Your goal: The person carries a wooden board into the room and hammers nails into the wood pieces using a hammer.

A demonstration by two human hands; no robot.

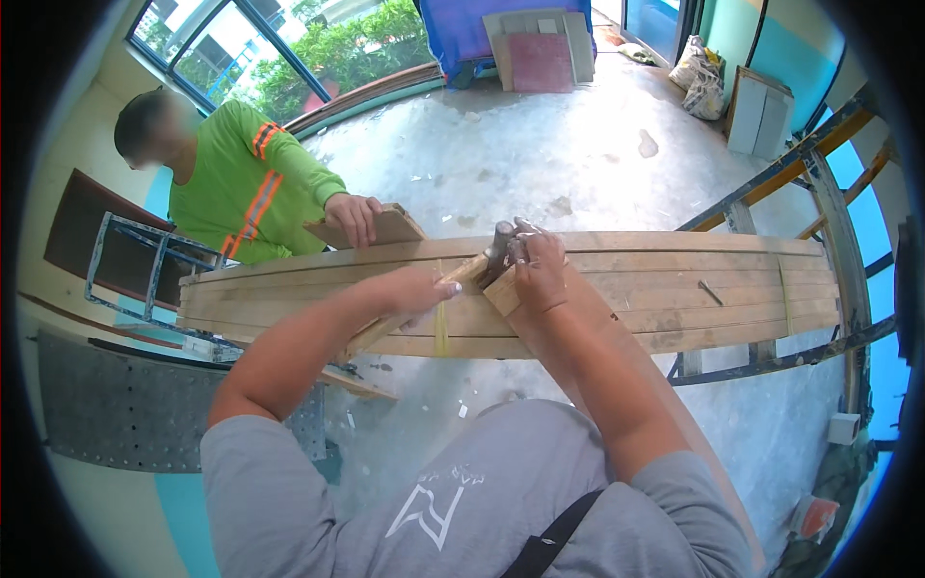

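My left hand is closed around the pale wooden handle of a hammer. Its dark metal head points away from me, beside my right hand. The fingers of that hand are curled together next to the head; what they grip is hidden. Under my right wrist and forearm lies a long wooden plank, its near part running down to the lower right past my side. Both hands are above a row of long boards laid side by side as a bench top.
Across the boards, a co-worker in a green shirt rests a hand on a short board. A thin dark object lies on the right boards. A ladder-like frame stands at right, a metal frame at left.
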